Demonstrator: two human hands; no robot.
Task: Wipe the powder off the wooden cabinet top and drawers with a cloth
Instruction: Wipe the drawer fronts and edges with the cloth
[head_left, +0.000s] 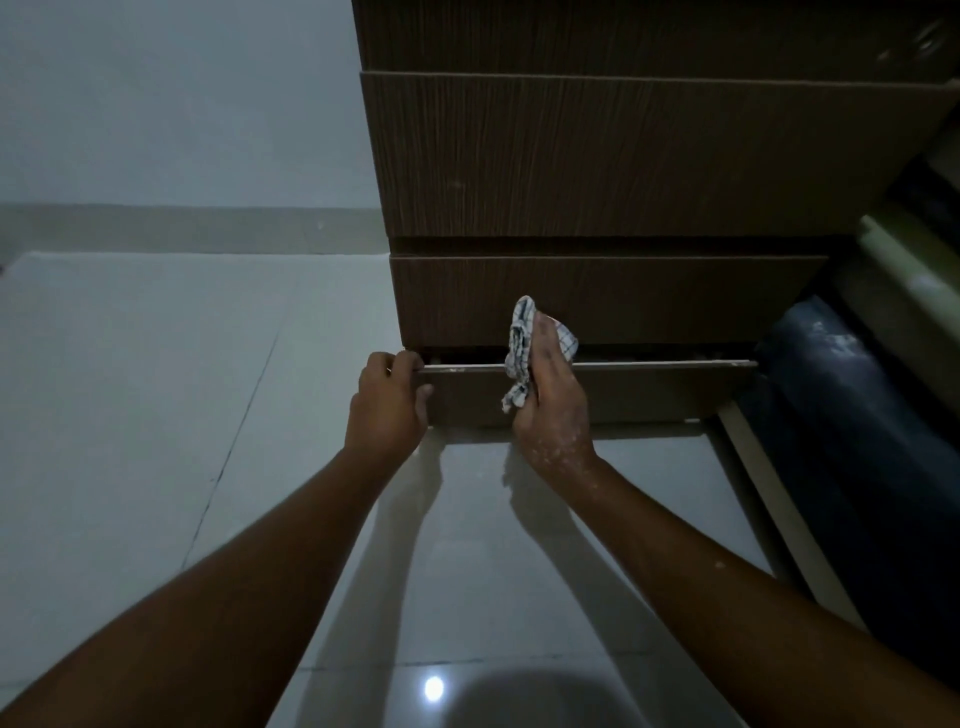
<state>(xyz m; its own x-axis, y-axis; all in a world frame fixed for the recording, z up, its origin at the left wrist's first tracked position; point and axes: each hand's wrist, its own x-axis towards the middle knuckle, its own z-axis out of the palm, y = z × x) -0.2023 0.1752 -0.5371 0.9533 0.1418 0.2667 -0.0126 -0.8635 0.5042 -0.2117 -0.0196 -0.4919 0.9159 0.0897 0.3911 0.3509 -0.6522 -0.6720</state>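
A person is crouching low before a wooden cabinet (623, 156), both bare arms reaching toward its bottom drawer (649, 395). That drawer is standing pulled slightly out from the cabinet, its pale top edge showing as a thin line with a dark gap behind it.

The left hand (387, 402) is gripping the drawer's left end, fingers (405, 359) curling over the top edge and the thumb lying against the front face. It is clenched on the drawer front.

The right hand (553, 395) is sitting at the middle of the drawer's top edge, closed around a checked cloth (522, 348). The cloth is bunching out to the left of the hand and above it, one corner hanging down over the drawer front, the upper part rising against the drawer above (597, 299). White powder is speckling the back of this hand and its wrist.

A few pale specks are showing on the drawer's top edge, left of the cloth. More white smudges are showing at the cabinet's upper right corner, blurred.

Left of the cabinet, a pale wall (182, 104) is meeting a glossy tiled floor (130, 415). Right of the cabinet, dark blue fabric (841, 374) with white marks is lying; what it belongs to I cannot tell.
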